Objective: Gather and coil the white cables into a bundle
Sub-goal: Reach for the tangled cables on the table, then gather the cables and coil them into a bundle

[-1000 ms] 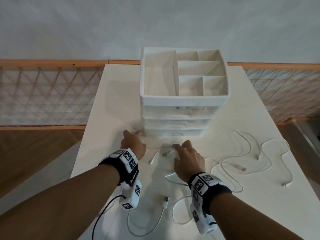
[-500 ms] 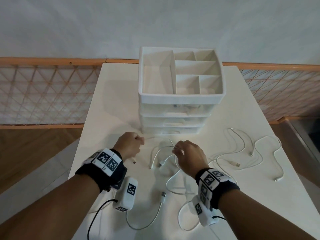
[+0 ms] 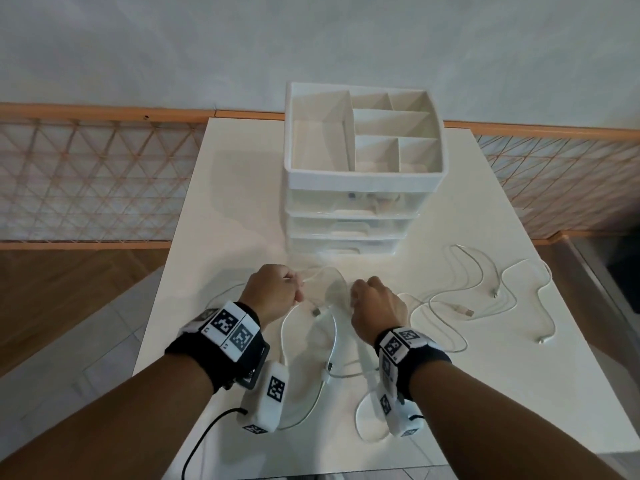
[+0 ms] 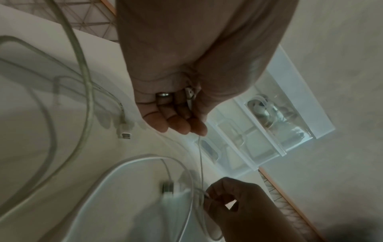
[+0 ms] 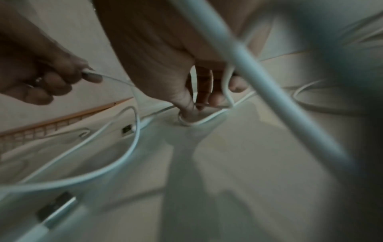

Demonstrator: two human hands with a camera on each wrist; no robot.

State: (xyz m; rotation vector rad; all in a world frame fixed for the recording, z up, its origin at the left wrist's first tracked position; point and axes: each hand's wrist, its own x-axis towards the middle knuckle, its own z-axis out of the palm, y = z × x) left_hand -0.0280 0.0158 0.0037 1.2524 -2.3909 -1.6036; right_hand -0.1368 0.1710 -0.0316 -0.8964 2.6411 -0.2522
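Left hand (image 3: 273,294) fingers curled, pinching thin white cable (image 4: 200,157) at connector end; strand runs across to right hand (image 3: 377,306), fingers pinched round cable loops above table (image 3: 214,209). More white cables (image 3: 474,292) lie loose on table, right of hands, near drawer organizer (image 3: 363,174). Left wrist view only: ring on left finger, small plug tucked in palm. Right wrist view: blurred, loop round thumb. Wristbands show square coded markers, no readable writing.
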